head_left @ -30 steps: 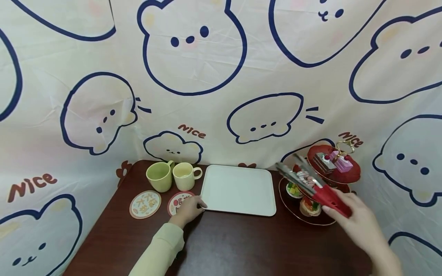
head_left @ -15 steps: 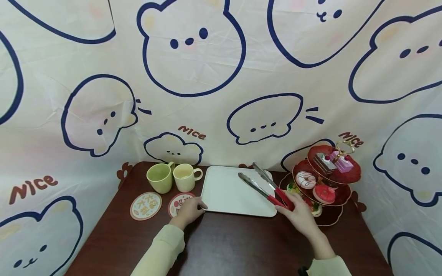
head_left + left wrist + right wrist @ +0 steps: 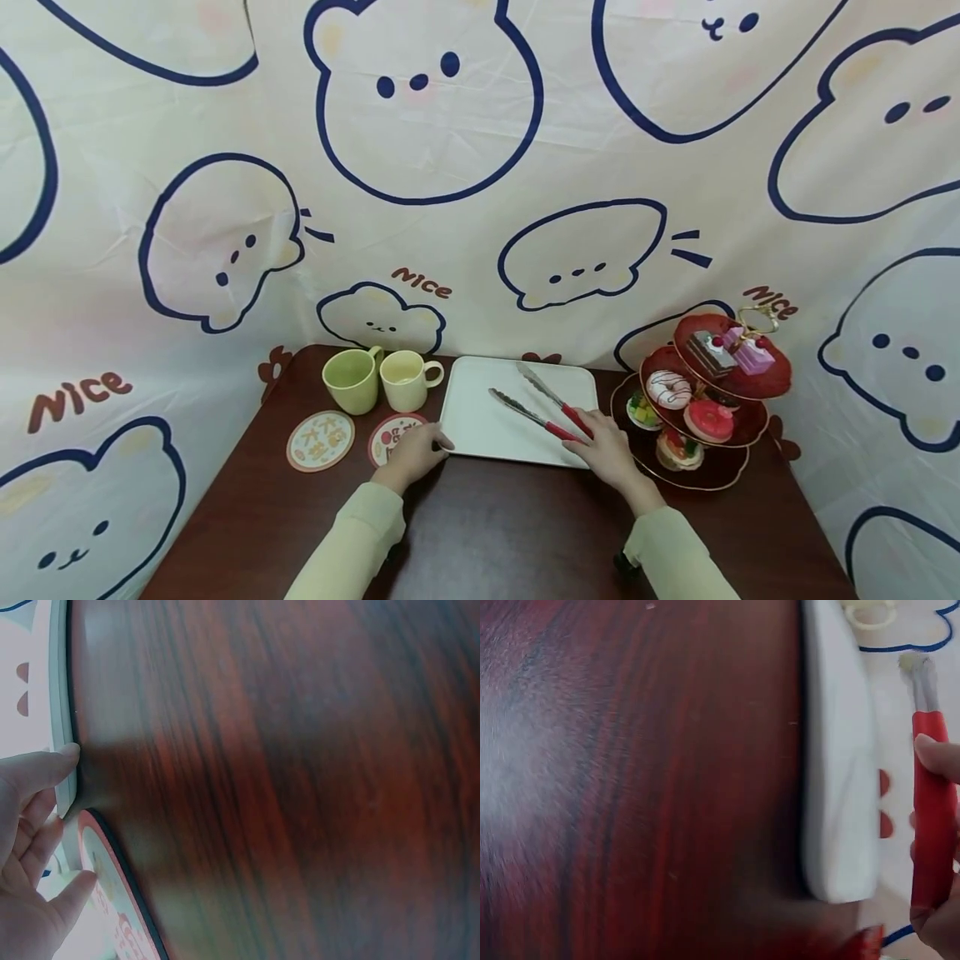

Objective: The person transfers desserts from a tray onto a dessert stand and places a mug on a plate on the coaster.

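Note:
In the head view my left hand is at the front left corner of a white rectangular tray. The left wrist view shows the thumb against the tray's front edge and other fingers round the corner, pinching it. One more finger lies close by a round red-rimmed coaster. My right hand grips the red handles of metal tongs, whose arms are spread apart over the tray, pointing away to the left. The right wrist view has the red handle in the fingers, with the tray beside it.
A green mug and a pale yellow mug stand back left, a second coaster in front of them. At right, a three-tier stand bears cake slices, donuts and other sweets. A patterned cloth hangs behind the table.
My right hand has brought the tongs leftward from beside the tiered stand to over the tray, and the tongs point away to the left. The left hand has stayed at the tray corner.

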Demonstrator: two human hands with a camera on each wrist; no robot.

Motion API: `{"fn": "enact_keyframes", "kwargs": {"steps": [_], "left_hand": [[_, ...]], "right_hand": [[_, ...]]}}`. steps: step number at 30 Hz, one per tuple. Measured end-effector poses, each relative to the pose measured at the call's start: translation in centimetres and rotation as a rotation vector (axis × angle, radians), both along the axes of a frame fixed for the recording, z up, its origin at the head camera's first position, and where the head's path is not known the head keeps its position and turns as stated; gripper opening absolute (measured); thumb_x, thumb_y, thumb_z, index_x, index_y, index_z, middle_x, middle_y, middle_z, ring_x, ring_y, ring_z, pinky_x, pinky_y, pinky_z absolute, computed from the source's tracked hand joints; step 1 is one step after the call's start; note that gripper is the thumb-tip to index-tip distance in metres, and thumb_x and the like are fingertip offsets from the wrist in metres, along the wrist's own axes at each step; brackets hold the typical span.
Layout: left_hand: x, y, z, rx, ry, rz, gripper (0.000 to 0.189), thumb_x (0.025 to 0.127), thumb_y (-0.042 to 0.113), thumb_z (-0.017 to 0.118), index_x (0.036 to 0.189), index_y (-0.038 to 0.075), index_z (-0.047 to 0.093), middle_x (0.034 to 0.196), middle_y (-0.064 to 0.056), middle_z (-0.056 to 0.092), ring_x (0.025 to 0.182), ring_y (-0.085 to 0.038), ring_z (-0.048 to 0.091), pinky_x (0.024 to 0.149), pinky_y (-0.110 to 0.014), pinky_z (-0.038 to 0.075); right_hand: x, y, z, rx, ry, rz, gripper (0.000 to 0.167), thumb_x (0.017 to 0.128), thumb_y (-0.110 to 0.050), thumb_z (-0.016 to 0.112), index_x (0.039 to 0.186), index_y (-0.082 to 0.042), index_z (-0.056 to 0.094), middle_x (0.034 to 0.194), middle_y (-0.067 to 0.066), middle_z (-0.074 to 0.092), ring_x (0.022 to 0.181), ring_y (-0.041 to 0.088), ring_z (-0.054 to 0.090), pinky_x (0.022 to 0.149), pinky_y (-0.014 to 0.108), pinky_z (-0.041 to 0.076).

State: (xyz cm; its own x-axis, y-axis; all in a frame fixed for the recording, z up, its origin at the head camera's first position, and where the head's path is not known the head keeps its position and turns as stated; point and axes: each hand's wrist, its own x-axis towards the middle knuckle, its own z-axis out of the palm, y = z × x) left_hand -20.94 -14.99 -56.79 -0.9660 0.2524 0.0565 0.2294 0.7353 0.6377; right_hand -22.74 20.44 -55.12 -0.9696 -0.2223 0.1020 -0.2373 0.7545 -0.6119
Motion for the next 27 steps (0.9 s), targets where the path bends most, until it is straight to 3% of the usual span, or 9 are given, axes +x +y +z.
{"fn": "enact_keyframes", "kwargs": {"steps": [9, 19, 27], "left_hand": [[0.0, 0.1, -0.1, 0.015, 0.026, -0.007, 0.008, 0.085, -0.005, 0.076, 0.088, 0.002, 0.079, 0.126, -0.029, 0.066, 0.12, -0.043, 0.062, 0.101, -0.055, 0.049], [0.2, 0.0, 0.0, 0.016, 0.011, 0.008, 0.009, 0.085, -0.005, 0.077, 0.088, 0.003, 0.079, 0.128, -0.028, 0.065, 0.121, -0.042, 0.062, 0.103, -0.054, 0.048], [0.1, 0.0, 0.1, 0.008, 0.008, 0.007, 0.009, 0.085, -0.005, 0.076, 0.088, 0.003, 0.079, 0.128, -0.028, 0.065, 0.122, -0.042, 0.061, 0.104, -0.054, 0.048]], "right_hand": [[-1.2, -1.7, -2.0, 0.041, -0.034, -0.016, 0.064, 0.092, -0.021, 0.078, 0.145, 0.003, 0.054, 0.133, 0.019, 0.061, 0.123, 0.038, 0.05, 0.092, 0.057, 0.035], [-2.4, -3.0, -2.5, 0.1, -0.13, -0.034, 0.067, 0.089, -0.02, 0.081, 0.146, 0.001, 0.054, 0.13, 0.02, 0.062, 0.118, 0.038, 0.055, 0.093, 0.06, 0.042], [-3.0, -3.5, -2.4, 0.151, -0.182, -0.064, 0.072, 0.086, -0.022, 0.084, 0.148, -0.003, 0.054, 0.12, 0.019, 0.059, 0.103, 0.033, 0.053, 0.09, 0.053, 0.046]]}}
